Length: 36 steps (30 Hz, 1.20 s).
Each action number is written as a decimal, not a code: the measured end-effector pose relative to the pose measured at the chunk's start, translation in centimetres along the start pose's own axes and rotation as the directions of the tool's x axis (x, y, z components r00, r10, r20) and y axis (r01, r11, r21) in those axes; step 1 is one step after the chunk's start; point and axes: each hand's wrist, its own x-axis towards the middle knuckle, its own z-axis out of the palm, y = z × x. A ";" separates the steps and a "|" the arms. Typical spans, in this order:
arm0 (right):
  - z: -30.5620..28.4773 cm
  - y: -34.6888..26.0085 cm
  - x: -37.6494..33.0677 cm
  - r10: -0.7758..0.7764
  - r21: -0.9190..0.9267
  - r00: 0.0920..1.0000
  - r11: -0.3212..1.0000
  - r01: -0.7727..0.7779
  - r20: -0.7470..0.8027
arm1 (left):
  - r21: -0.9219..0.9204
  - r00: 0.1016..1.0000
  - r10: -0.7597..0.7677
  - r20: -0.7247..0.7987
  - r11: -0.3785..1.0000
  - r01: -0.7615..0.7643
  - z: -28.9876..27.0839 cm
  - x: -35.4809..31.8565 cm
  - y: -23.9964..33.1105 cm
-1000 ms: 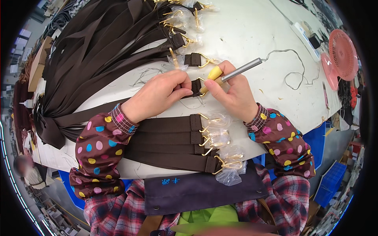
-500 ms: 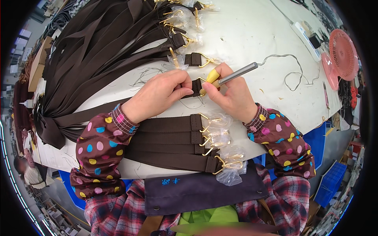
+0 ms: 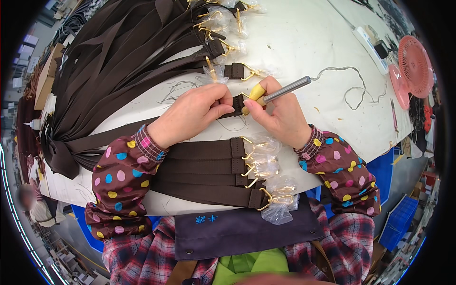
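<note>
My left hand (image 3: pixel 195 110) pinches a dark brown webbing strap (image 3: pixel 130 132) close to its stitched end, fingers closed. In my right hand (image 3: pixel 280 116) is a pen-like tool with a grey handle (image 3: pixel 289 89) and a thin cord at its back end; it looks like a soldering iron or thread burner. A yellow covering (image 3: pixel 257 92) is on my finger beside it. The tool's tip is hidden behind my fingers, close to the strap end and its gold metal loop. Nearer me lie several finished-looking strap ends with gold hooks (image 3: pixel 266 194) in clear plastic wrap.
A large heap of brown straps (image 3: pixel 118 52) covers the table's left side. Loose threads (image 3: pixel 178 90) lie beyond my left hand. At the right are a pink fan (image 3: pixel 414 66), a white power strip (image 3: pixel 369 47) and the tool's grey cord (image 3: pixel 354 102). Blue crates (image 3: pixel 401 221) stand below the table.
</note>
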 end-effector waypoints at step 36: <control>0.5 0.1 0.0 0.059 0.123 0.998 0.991 -0.061 0.017 | 0.075 0.997 0.055 0.060 0.995 -0.060 -0.5 0.4 -0.5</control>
